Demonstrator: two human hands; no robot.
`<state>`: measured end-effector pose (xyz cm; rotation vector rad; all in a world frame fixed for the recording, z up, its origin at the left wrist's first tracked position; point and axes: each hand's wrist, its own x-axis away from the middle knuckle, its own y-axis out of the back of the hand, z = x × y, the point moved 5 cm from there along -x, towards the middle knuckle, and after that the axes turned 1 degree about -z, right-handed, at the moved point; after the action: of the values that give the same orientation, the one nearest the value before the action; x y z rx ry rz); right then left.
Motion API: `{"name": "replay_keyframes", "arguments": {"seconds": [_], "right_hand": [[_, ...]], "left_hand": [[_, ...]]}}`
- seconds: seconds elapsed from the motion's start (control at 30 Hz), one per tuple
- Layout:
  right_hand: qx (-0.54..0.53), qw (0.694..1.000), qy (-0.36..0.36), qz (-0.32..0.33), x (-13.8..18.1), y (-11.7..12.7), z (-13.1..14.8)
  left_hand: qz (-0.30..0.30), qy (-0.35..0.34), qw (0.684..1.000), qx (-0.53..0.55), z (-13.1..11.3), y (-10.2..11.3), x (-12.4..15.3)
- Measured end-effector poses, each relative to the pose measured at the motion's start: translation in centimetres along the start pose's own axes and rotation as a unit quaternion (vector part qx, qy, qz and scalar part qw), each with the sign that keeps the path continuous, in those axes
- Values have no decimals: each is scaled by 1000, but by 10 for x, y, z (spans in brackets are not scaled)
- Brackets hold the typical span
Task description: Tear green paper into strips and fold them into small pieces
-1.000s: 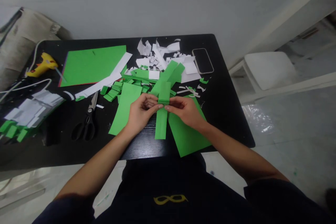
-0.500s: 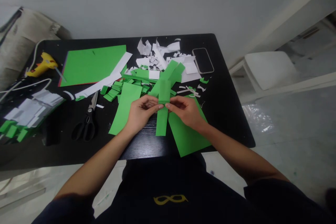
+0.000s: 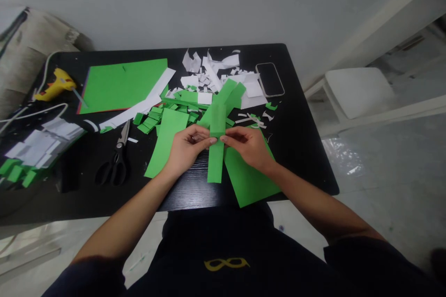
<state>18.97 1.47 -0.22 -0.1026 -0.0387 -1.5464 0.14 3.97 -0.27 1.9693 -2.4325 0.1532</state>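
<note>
A folded green paper strip [image 3: 216, 162] is held upright between my two hands, over the front middle of the table. My left hand [image 3: 188, 148] pinches its left edge at the fold, thumb in front and fingers behind. From the other side my right hand [image 3: 247, 146] pinches the right edge at the same height. Both thumb tips sit just below the fold. Beneath my right hand lies a green paper sheet [image 3: 247, 181], and a narrower green sheet [image 3: 170, 134] lies beside my left hand. Behind the strip are more green strips [image 3: 226, 97].
Black-handled scissors [image 3: 116, 160] lie left of my hands. A yellow glue gun [image 3: 57, 86], a large green sheet [image 3: 125, 86] and a white-and-green paper bundle [image 3: 45, 144] are farther left. White scraps [image 3: 209, 72] and a phone [image 3: 270, 80] lie at the back; a white stool [image 3: 358, 90] stands right.
The lower end of the green strip has swung slightly right and down. Both hands keep their pinch in nearly the same place.
</note>
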Motion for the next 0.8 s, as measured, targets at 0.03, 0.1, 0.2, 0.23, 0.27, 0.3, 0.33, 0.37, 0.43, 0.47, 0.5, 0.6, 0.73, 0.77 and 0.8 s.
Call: {"name": "replay_keyframes", "arguments": {"seconds": [0.03,0.1,0.2,0.23,0.27,0.3,0.33,0.37,0.43,0.47,0.5,0.6,0.73,0.77,0.8], "right_hand": [[-19,1000,-10,9,-1,-1,-1],[-57,998,-32,27,-4,-1,-4],[-95,992,-72,46,-6,-2,-11],[-104,990,-85,52,-7,-3,-13],[-112,987,-96,59,-7,-3,-15],[-121,985,-104,65,-7,-4,-16],[-129,983,-111,70,-8,-5,-17],[-136,981,-116,74,-8,-5,-18],[-148,978,-122,76,-8,-6,-17],[-151,978,-123,76,-8,-6,-17],[-152,978,-123,76,-8,-6,-17],[-143,979,-121,75,-8,-5,-17],[-136,980,-126,75,-8,-4,-18],[-131,981,-124,73,-8,-4,-17],[-123,983,-118,69,-8,-4,-16]], "left_hand": [[1,7,1000,9,1,0,-1],[10,23,999,29,3,-1,-2],[35,54,996,57,6,-3,-3],[43,64,995,67,7,-4,-3],[50,70,993,75,8,-4,-3],[56,74,992,81,9,-5,-3],[61,76,992,85,9,-5,-3],[65,76,991,87,9,-6,-3],[66,73,991,86,9,-6,-2],[65,71,992,84,8,-6,-2],[62,68,992,81,7,-6,-2],[54,59,994,69,6,-6,-1],[50,54,996,59,4,-6,-1],[49,50,996,56,4,-6,-1],[46,46,997,52,3,-6,-1]]}}
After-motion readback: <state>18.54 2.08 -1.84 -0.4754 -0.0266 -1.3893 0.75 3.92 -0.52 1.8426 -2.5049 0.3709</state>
